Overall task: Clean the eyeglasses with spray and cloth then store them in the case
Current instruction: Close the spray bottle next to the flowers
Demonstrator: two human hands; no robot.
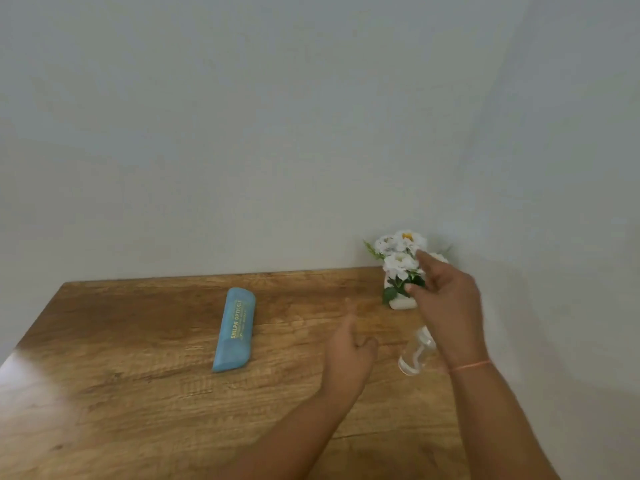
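surface [138,410]: brown wood grain, far edge against a pale wall
case [234,330]: blue, closed, mid-surface
flower pot [401,302]: white, far right corner
spray bottle [415,353]: clear, near right edge

- Blue glasses case [234,329]: closed, gold lettering on top, laid flat, left of frame centre, long axis near-vertical in frame.
- Clear spray bottle [415,355]: blurred, tilted, seen right of centre, lower half.
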